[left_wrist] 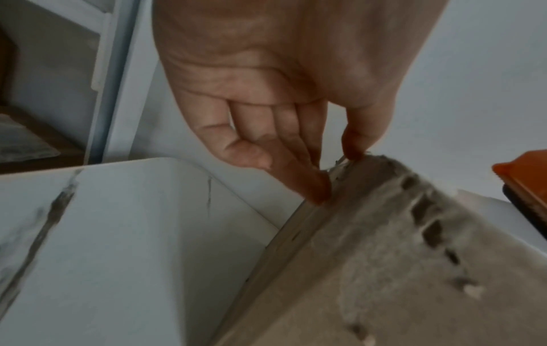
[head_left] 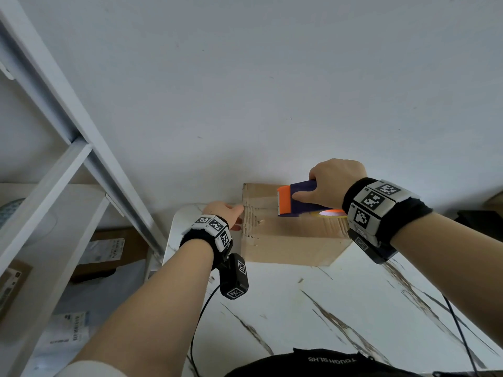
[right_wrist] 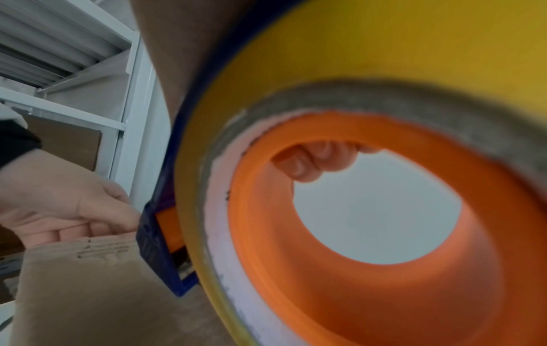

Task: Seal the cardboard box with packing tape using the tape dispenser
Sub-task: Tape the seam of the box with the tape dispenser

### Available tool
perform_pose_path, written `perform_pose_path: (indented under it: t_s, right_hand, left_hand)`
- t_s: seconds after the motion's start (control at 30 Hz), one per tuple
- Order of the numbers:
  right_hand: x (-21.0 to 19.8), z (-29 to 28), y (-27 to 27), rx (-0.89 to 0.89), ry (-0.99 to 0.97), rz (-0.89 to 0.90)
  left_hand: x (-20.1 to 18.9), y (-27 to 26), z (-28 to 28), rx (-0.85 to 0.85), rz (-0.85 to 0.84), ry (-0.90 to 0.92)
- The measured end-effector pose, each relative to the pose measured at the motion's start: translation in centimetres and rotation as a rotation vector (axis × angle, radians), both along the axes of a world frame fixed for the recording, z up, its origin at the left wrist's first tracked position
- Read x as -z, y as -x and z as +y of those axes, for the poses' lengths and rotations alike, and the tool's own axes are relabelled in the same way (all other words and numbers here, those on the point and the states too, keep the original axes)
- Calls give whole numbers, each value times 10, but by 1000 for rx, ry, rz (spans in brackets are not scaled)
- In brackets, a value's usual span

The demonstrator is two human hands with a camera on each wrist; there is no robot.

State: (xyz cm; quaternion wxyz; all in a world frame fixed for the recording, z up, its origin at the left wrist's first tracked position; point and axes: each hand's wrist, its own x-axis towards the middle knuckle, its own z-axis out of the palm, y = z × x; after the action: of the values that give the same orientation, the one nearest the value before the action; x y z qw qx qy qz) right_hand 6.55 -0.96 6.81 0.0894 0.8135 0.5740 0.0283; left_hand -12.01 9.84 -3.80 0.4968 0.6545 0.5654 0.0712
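The cardboard box (head_left: 288, 235) sits on the white marbled desk (head_left: 340, 308), pushed against the wall, in the head view. The right hand (head_left: 329, 183) grasps the tape dispenser (head_left: 296, 198), its fingers clenched round the purple body with the thumb along the side, and the orange front end rests on the box top towards the left end. A glossy strip seems to run across the top ahead of the dispenser, so I judge the taping to be under way, with the strip neither cut nor pressed flat as far as can be seen. The left hand (head_left: 227, 213) is at the box's left edge, where the cardboard is torn and ragged. White shelving (head_left: 81, 148) stands to the left, holding parcels whose labels are too small to read. On dark cloth at the bottom edge, upside-down white lettering reads roughly "TOUGH SLHS".

In the left wrist view the left hand (left_wrist: 275, 93) has straight fingers (left_wrist: 311, 185) and thumb tip touching the box's (left_wrist: 370, 269) upper corner edge, pressing, not gripping.

In the right wrist view the yellowish tape roll (right_wrist: 340, 60) on its orange hub (right_wrist: 370, 269) fills the frame; curled fingers (right_wrist: 311, 163) show through the hole.
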Motion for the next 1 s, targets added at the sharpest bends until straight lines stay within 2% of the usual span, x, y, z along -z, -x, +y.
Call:
perform_pose_path:
  t_s: [0.1, 0.23, 0.3, 0.33, 0.4, 0.47, 0.5, 0.63, 0.73, 0.8, 0.9, 1.0]
  right_hand:
    - [0, 0, 0, -4, -1, 1]
    - [0, 1, 0, -8, 6, 5]
    - [0, 1, -1, -12, 4, 5]
    - [0, 0, -2, -12, 4, 5]
    - [0, 0, -3, -15, 5, 4]
    - [0, 0, -3, -21, 0, 5]
    - [0, 0, -4, -22, -4, 7]
    - [0, -3, -5, -22, 4, 12]
    - [-2, -4, -7, -14, 9, 26]
    - [-3, -5, -9, -14, 10, 38]
    - [-2, -6, -11, -16, 5, 45]
    - [0, -6, -13, -15, 3, 55]
  left_hand:
    - [-4, -2, 3, 57, 104, -65]
    - [-4, 5, -1, 86, 202, -22]
    - [1, 9, -2, 107, 263, -70]
    - [2, 9, -2, 96, 253, -134]
    - [0, 7, -4, 54, 110, -232]
    - [-3, 1, -9, 51, -47, -234]
    - [-5, -2, -13, 75, -66, -215]
    - [-9, -6, -25, 217, 64, -237]
    - [-16, -6, -32, 311, 120, -418]
    - [-17, -7, -35, 498, 161, -532]
    - [-13, -14, -34, 815, 463, -647]
    - [-4, -20, -35, 851, 532, -682]
